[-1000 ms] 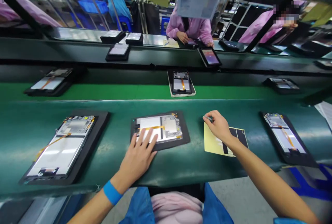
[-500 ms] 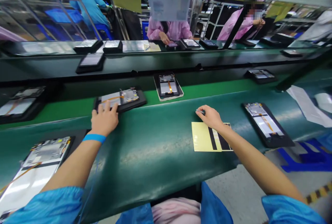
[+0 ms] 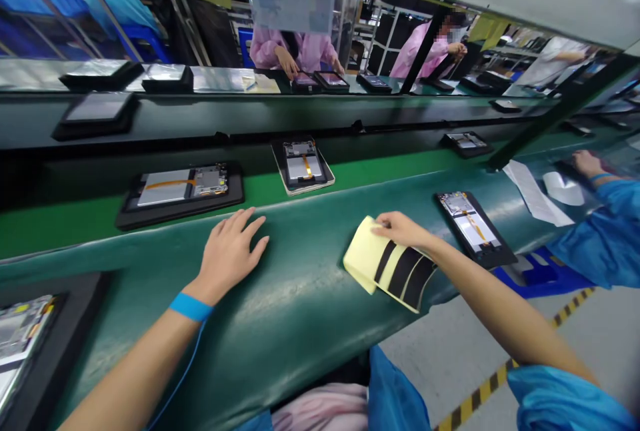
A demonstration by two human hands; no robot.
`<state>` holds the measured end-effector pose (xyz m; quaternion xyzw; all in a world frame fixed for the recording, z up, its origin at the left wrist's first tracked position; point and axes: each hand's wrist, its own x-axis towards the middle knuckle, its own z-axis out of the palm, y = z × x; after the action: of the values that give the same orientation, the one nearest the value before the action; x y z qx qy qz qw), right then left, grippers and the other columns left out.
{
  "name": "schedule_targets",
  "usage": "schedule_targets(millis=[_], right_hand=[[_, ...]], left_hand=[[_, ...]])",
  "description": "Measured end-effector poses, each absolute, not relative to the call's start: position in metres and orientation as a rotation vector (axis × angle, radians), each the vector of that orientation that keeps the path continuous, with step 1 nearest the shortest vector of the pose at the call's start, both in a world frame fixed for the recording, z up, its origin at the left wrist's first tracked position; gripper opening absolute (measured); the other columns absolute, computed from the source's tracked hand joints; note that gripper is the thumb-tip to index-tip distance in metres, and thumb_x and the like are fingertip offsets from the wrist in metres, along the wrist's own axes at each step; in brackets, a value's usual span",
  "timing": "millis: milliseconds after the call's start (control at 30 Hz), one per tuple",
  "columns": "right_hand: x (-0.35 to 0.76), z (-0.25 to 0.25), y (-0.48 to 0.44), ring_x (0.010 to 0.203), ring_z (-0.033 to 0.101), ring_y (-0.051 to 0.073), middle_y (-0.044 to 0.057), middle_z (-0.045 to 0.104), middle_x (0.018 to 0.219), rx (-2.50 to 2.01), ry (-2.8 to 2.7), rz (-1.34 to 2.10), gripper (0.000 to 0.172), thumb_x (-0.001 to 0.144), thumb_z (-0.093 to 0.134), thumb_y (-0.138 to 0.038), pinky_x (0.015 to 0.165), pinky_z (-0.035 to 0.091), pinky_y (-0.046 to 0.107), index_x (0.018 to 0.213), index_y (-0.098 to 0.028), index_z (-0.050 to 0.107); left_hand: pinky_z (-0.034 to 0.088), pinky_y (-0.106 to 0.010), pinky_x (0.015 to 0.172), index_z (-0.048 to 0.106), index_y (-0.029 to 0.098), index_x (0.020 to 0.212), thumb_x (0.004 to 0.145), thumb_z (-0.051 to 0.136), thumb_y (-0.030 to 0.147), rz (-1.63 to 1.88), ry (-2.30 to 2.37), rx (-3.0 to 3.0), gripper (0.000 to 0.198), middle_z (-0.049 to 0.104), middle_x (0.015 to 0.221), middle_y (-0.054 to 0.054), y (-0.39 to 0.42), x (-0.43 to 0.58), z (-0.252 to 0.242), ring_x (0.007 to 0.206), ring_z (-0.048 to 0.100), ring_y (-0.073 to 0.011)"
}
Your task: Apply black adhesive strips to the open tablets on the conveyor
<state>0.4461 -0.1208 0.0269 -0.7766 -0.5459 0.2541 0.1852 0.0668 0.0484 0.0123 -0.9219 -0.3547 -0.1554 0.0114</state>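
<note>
My right hand pinches the top edge of a yellow backing sheet that carries black adhesive strips. The sheet is bent and partly raised from the green bench mat. With fingers spread, my left hand is over the mat near its far edge and holds nothing. A blue wrist strap with a thin cord is on that wrist. Beyond this hand, an opened tablet with an orange ribbon cable lies on a black tray on the bright green strip.
Another opened tablet lies in the middle of the strip. One more opened tablet is to my right, and another at near left. A co-worker's hand reaches in at far right. A dark green post slants across the right side.
My left hand has come off the opened tablet and moved right, toward me. My right hand has taken hold of the yellow sheet and lifted part of it. The view has shifted right.
</note>
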Motion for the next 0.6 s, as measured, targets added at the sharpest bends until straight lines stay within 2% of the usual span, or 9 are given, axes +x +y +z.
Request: schedule_targets(millis=[67, 167, 267, 333, 433, 500, 600], right_hand=[[0.463, 0.027, -0.133, 0.065, 0.061, 0.018, 0.006, 0.070, 0.077, -2.241, -1.356, 0.631, 0.050, 0.089, 0.047, -0.064, 0.060, 0.043, 0.028, 0.082, -0.019, 0.067], [0.480, 0.024, -0.163, 0.059, 0.056, 0.018, 0.006, 0.064, 0.065, -2.357, -1.150, 0.519, 0.063, 0.089, 0.034, -0.072, 0.055, 0.039, 0.029, 0.072, -0.019, 0.063], [0.487, 0.021, -0.197, 0.050, 0.050, 0.017, 0.002, 0.052, 0.049, -2.481, -1.072, 0.494, 0.062, 0.080, 0.045, -0.078, 0.052, 0.034, 0.029, 0.053, -0.023, 0.055], [0.489, 0.023, -0.214, 0.046, 0.047, 0.017, 0.001, 0.048, 0.044, -2.581, -1.049, 0.454, 0.061, 0.075, 0.054, -0.078, 0.051, 0.031, 0.029, 0.047, -0.024, 0.049], [0.490, 0.031, -0.220, 0.047, 0.047, 0.018, 0.001, 0.050, 0.047, -2.684, -1.033, 0.253, 0.056, 0.073, 0.060, -0.075, 0.051, 0.029, 0.029, 0.050, -0.026, 0.047], [0.490, 0.035, -0.210, 0.052, 0.051, 0.020, 0.001, 0.055, 0.052, -2.631, -1.057, 0.175, 0.053, 0.075, 0.059, -0.074, 0.052, 0.031, 0.029, 0.055, -0.026, 0.050], [0.486, 0.036, -0.179, 0.059, 0.056, 0.021, 0.002, 0.059, 0.058, -2.506, -1.114, 0.232, 0.052, 0.077, 0.057, -0.074, 0.055, 0.034, 0.028, 0.061, -0.025, 0.054]], left_hand=[[0.046, -0.056, 0.106, 0.066, 0.012, 0.130, 0.098, 0.038, 0.041, -0.523, -1.098, -2.882, 0.052, 0.056, 0.146, -0.020, 0.046, 0.064, 0.014, 0.135, 0.053, -0.0401], [0.047, -0.055, 0.106, 0.067, 0.012, 0.129, 0.099, 0.038, 0.043, -0.589, -1.047, -2.920, 0.052, 0.058, 0.144, -0.020, 0.041, 0.065, 0.012, 0.134, 0.054, -0.0394], [0.044, -0.055, 0.111, 0.066, 0.014, 0.131, 0.100, 0.041, 0.044, -0.631, -0.884, -3.022, 0.050, 0.058, 0.145, -0.019, 0.026, 0.077, 0.008, 0.137, 0.052, -0.0376], [0.040, -0.054, 0.115, 0.065, 0.017, 0.133, 0.100, 0.045, 0.041, -0.623, -0.709, -3.122, 0.046, 0.055, 0.149, -0.016, 0.009, 0.091, 0.006, 0.140, 0.049, -0.0357], [0.036, -0.052, 0.119, 0.061, 0.020, 0.138, 0.100, 0.051, 0.036, -0.528, -0.410, -3.261, 0.042, 0.050, 0.154, -0.014, -0.024, 0.119, 0.005, 0.145, 0.043, -0.0335], [0.032, -0.054, 0.121, 0.058, 0.021, 0.141, 0.099, 0.054, 0.041, -0.441, -0.227, -3.343, 0.047, 0.046, 0.157, -0.015, -0.044, 0.139, 0.002, 0.148, 0.040, -0.0341], [0.028, -0.058, 0.121, 0.050, 0.021, 0.148, 0.097, 0.055, 0.052, -0.344, -0.068, -3.404, 0.060, 0.040, 0.161, -0.016, -0.063, 0.162, -0.008, 0.149, 0.036, -0.0359]])
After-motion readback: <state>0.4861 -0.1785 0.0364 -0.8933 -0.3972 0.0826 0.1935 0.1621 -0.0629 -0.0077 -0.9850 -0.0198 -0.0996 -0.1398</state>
